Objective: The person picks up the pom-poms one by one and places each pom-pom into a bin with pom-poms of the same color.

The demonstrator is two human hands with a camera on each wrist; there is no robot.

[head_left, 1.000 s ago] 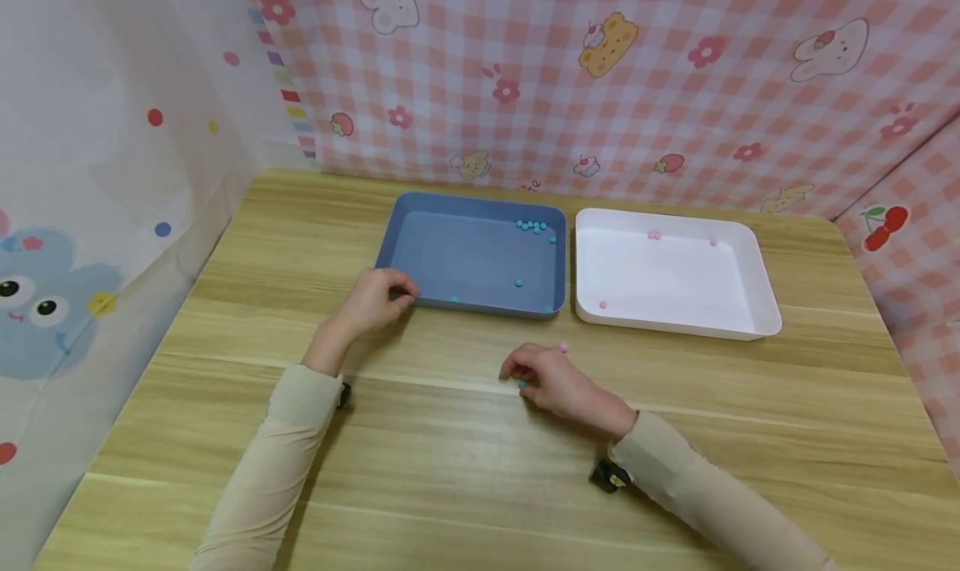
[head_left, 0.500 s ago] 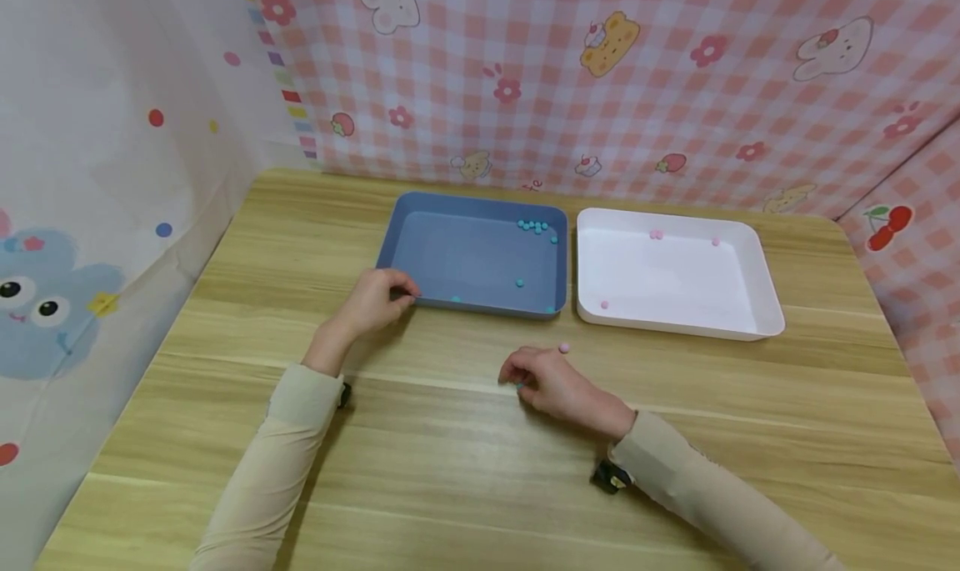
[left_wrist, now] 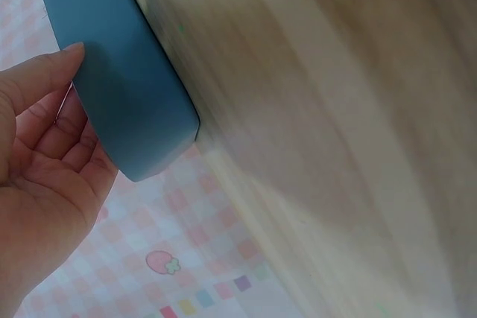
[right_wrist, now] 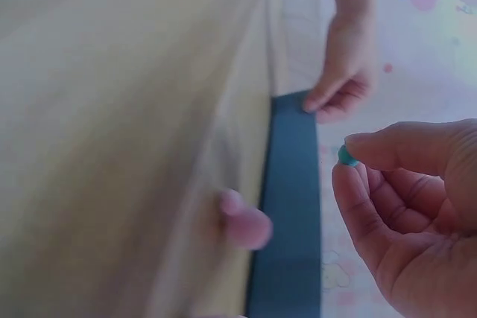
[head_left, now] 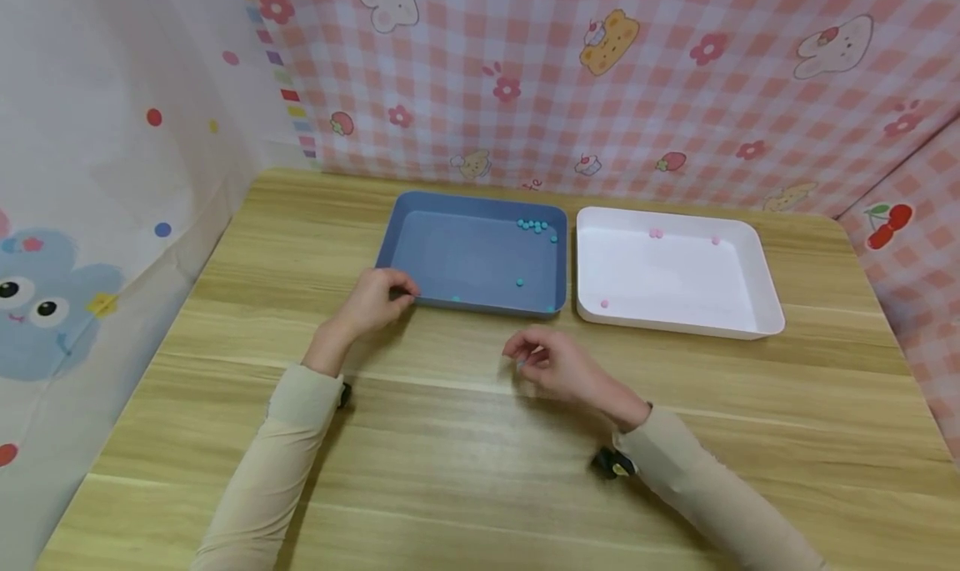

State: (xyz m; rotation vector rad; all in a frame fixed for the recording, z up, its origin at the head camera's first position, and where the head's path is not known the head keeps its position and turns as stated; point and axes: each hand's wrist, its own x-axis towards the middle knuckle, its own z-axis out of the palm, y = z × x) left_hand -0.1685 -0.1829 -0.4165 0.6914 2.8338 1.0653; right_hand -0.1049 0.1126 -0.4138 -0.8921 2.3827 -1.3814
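Observation:
At the near left corner of the blue tray (head_left: 472, 258), my left hand (head_left: 375, 302) grips the rim; the left wrist view shows the thumb on the outside of the tray wall (left_wrist: 123, 80) and the fingers behind it. My right hand (head_left: 562, 367) is over the table in front of the trays, pinching a small teal bead (right_wrist: 347, 156) between thumb and forefinger. A blurred pink bead (right_wrist: 248, 229) with a smaller pink bit beside it shows on the table in the right wrist view; the right hand hides that spot in the head view.
Several teal beads (head_left: 532, 225) lie in the blue tray, mostly at its far right corner. Close on its right stands a white tray (head_left: 675, 279) with several pink beads, one at its near left (head_left: 604, 303). A pink checked cloth (head_left: 450, 71) hangs behind the wooden table (head_left: 420, 471).
My right hand has lifted and moved slightly toward the trays with the teal bead, now covering where the loose pink bead was seen. My left hand has stayed on the blue tray.

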